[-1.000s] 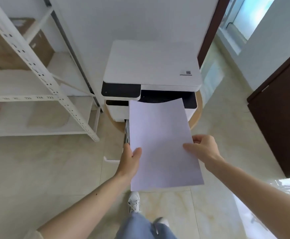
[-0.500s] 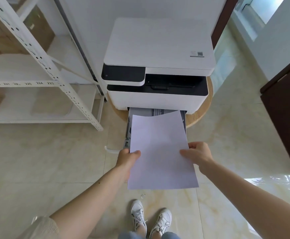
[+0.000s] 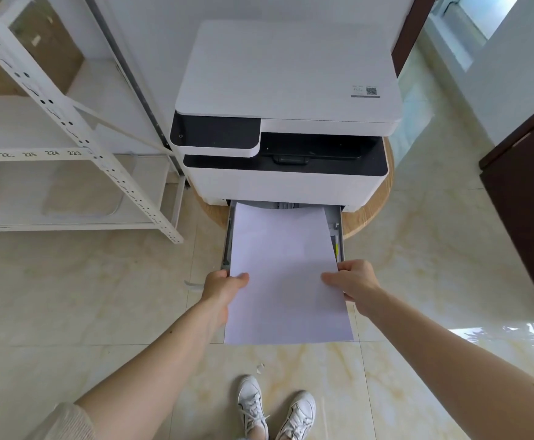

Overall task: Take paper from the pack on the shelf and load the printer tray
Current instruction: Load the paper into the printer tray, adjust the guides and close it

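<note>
Over the pulled-out tray of the one printer, the paper is held flat — far edge already above the tray, near edge overhanging the floor. The left hand and right hand, two in all, each pinch a side edge. Likely fault: the stack sits slightly askew, so it may catch a side guide — or buckle. Sheet count cannot be told.
</note>
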